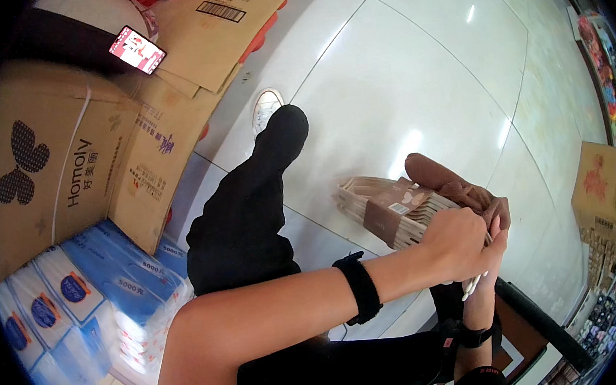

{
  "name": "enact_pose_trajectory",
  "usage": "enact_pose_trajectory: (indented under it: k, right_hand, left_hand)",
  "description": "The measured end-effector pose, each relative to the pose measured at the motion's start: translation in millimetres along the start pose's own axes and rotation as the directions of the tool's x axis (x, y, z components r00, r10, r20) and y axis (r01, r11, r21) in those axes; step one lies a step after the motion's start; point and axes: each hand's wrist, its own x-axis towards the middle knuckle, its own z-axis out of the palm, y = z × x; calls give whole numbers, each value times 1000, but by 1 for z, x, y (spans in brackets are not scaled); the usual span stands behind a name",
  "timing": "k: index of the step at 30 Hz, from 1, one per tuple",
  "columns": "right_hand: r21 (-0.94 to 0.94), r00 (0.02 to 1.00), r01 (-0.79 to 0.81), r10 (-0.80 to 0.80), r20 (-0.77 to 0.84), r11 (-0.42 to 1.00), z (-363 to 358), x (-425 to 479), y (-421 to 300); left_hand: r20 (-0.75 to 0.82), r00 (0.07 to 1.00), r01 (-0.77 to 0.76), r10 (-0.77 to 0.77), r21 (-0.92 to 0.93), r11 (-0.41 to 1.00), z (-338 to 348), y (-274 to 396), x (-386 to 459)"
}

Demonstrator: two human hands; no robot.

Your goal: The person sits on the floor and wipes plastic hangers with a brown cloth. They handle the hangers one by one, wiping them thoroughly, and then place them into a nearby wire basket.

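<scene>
My left hand [456, 243] reaches in from the lower left, a black strap on its wrist, and is closed around one end of a bundle of beige hangers [410, 214]. A brown printed paper band [396, 207] wraps the bundle's middle. My right hand [491, 265] comes up from below at the same end, with its fingers against the bundle; my left hand hides most of it. Bunched brown fabric [448, 179] lies along the bundle's far side and meets the fingers. Thin pale ends [473, 287] poke out beneath the hands.
Large cardboard cartons [39, 159] and flattened cardboard [209, 37] stand at left, a lit phone [137, 50] beside them. Blue-and-white plastic packs [124, 272] sit below. My black-trousered leg [244, 214] extends over the tiled floor [402, 76]. Another carton [600, 186] is at right.
</scene>
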Motion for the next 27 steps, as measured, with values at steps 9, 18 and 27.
enact_pose_trajectory:
  k: [9, 18, 27]
  right_hand:
    - [190, 994, -78, 91, -63, 979, 7, -12, 0]
    - [614, 988, 12, 85, -128, 789, -33, 6, -17]
    - [525, 893, 363, -127, -432, 770, -79, 15, -72]
  left_hand:
    - [-16, 1000, -4, 4, 43, 999, 10, -13, -4]
    - [97, 946, 324, -310, -207, 923, -6, -12, 15]
    - [122, 969, -94, 217, -628, 773, -21, -13, 30]
